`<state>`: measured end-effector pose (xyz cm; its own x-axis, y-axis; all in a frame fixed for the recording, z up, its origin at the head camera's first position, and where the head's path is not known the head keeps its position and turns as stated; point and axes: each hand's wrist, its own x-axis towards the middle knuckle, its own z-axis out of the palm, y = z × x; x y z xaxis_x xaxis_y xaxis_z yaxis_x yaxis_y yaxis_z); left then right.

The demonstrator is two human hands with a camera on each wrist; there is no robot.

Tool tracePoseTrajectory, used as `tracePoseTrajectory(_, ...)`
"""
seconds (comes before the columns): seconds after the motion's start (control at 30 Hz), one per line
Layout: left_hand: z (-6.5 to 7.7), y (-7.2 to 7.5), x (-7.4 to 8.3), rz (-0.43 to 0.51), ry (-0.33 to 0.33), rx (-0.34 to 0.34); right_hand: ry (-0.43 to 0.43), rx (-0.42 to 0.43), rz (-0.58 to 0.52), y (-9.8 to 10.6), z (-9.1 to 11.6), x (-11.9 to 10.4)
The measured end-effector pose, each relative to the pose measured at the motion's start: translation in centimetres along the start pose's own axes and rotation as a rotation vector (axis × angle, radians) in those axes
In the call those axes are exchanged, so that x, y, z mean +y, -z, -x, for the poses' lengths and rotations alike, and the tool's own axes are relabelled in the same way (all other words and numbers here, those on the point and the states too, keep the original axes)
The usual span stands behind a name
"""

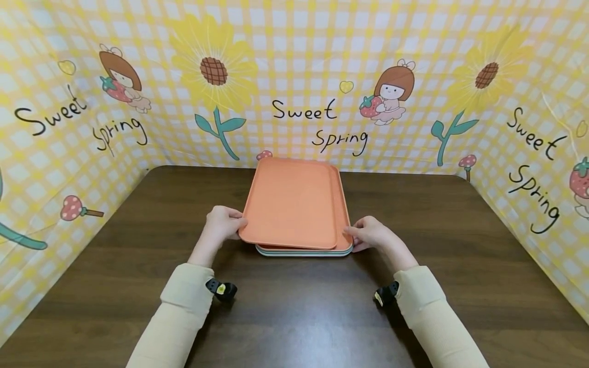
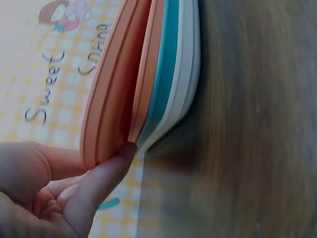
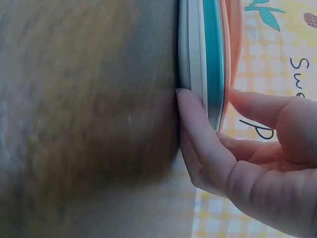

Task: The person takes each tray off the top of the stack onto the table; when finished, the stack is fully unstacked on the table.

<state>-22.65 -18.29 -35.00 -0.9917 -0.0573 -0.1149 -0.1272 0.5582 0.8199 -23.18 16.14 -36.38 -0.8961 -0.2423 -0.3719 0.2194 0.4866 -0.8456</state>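
Observation:
A stack of rectangular trays lies on the brown table. The top orange tray (image 1: 290, 202) is shifted left and tilted up on its left side, leaving a gap above a second orange tray (image 1: 341, 204). Below these, a teal tray (image 2: 166, 64) and white trays (image 2: 185, 64) show at their edges. My left hand (image 1: 225, 223) pinches the top tray's near left corner between thumb and fingers. At the near right corner, my right hand (image 1: 370, 233) grips the lower stack, thumb on the second orange tray's rim and fingers at the bottom edge.
The wooden table (image 1: 303, 312) runs back to a yellow checked cloth (image 1: 303, 61) printed with sunflowers and lettering, which stands up along its back and sides. Black wrist cameras (image 1: 223, 290) sit on the cuffs of both light sleeves (image 1: 177, 312).

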Motion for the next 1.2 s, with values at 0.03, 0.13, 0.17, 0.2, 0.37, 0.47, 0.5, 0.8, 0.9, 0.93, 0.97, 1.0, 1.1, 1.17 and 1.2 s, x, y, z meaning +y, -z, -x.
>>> tracePoseTrajectory(0.03, 0.0, 0.3, -0.2, 0.032, 0.016, -0.01, 0.005, -0.001, 0.001, 0.0, 0.0, 0.0)
tracePoseTrajectory(0.13, 0.0, 1.1, -0.7, 0.115, 0.055, -0.031, 0.02, -0.004, 0.022, 0.1, -0.1, 0.2)
tracePoseTrajectory(0.17, 0.0, 1.2, -0.8, 0.132, 0.062, -0.032, 0.023, -0.005, 0.029, 0.1, -0.2, 0.2)
tracePoseTrajectory(0.2, 0.1, 1.3, -0.9, 0.148, 0.067, -0.033, 0.024, -0.003, 0.036, 0.1, -0.2, 0.3)
tracePoseTrajectory(0.37, 0.2, 1.5, -1.7, 0.236, 0.094, -0.036, 0.015, 0.015, 0.039, 0.0, -0.4, 0.4)
tracePoseTrajectory(0.47, 0.4, 1.7, -2.3, 0.297, 0.11, -0.041, 0.006, 0.022, 0.038, -0.2, -0.4, 0.4)
tracePoseTrajectory(0.5, 0.5, 1.8, -2.5, 0.314, 0.115, -0.041, 0.003, 0.025, 0.036, -0.3, -0.4, 0.4)
tracePoseTrajectory(0.8, 1.1, 4.3, -4.4, 0.474, 0.102, -0.037, 0.016, 0.026, 0.037, -0.3, -0.4, 0.5)
tracePoseTrajectory(0.9, 1.3, 5.3, -5.0, 0.487, 0.086, -0.034, 0.012, 0.032, 0.045, -0.2, -0.4, 0.4)
tracePoseTrajectory(0.93, 1.4, 5.7, -5.2, 0.495, 0.083, -0.032, 0.012, 0.032, 0.049, -0.1, -0.4, 0.3)
tracePoseTrajectory(0.97, 1.4, 6.0, -5.4, 0.501, 0.078, -0.031, 0.011, 0.032, 0.051, -0.1, -0.4, 0.3)
tracePoseTrajectory(1.0, 1.5, 6.3, -5.6, 0.505, 0.074, -0.031, 0.01, 0.034, 0.051, 0.0, -0.4, 0.2)
tracePoseTrajectory(1.1, 1.6, 7.1, -6.2, 0.524, 0.071, -0.03, 0.009, 0.032, 0.05, -0.1, -0.3, 0.1)
tracePoseTrajectory(1.17, 1.8, 7.7, -6.6, 0.521, 0.069, -0.027, 0.008, 0.032, 0.052, -0.1, -0.3, 0.1)
tracePoseTrajectory(1.2, 1.8, 8.1, -6.8, 0.517, 0.07, -0.025, 0.007, 0.033, 0.053, -0.2, -0.3, 0.0)
